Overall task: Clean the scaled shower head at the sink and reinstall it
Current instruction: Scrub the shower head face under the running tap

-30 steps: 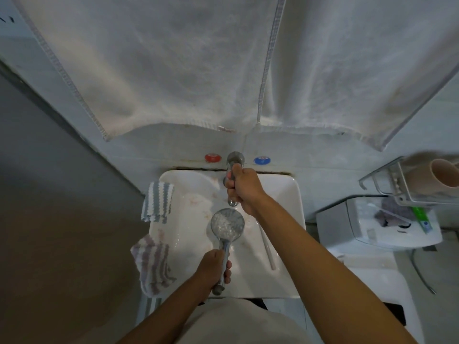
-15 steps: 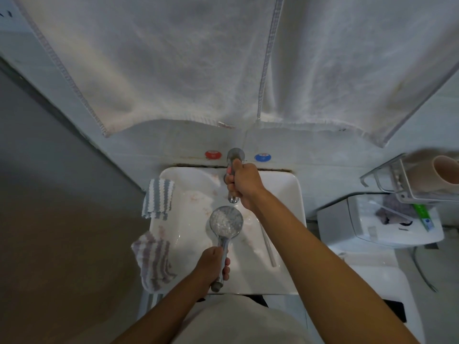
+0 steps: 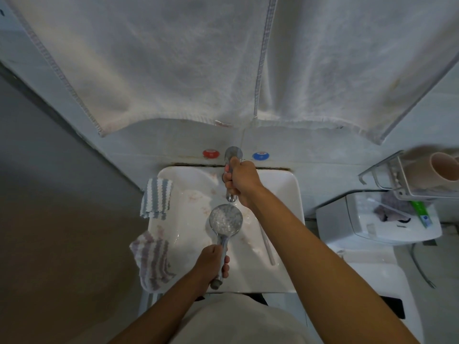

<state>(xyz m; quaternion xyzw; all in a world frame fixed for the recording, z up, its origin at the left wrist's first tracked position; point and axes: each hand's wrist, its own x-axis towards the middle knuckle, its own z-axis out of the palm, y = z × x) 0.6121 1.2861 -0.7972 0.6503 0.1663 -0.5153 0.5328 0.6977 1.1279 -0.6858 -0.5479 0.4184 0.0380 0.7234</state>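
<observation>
My left hand (image 3: 211,263) grips the chrome handle of the shower head (image 3: 225,219), holding it face up over the white sink (image 3: 285,194). Its round face is covered with white scale and sits just below the tap spout. My right hand (image 3: 239,181) is curled round the chrome tap (image 3: 233,155) at the back of the basin. No water stream is clearly visible.
Two striped cloths lie on the sink's left rim, a grey one (image 3: 156,197) and a purple one (image 3: 154,260). A thin rod (image 3: 267,244) lies in the basin. White towels (image 3: 173,60) hang overhead. A toilet cistern (image 3: 372,219) and wire shelf with cup (image 3: 442,170) stand right.
Both hands keep their holds. The view has shifted slightly, and the shower head sits a little closer under the spout.
</observation>
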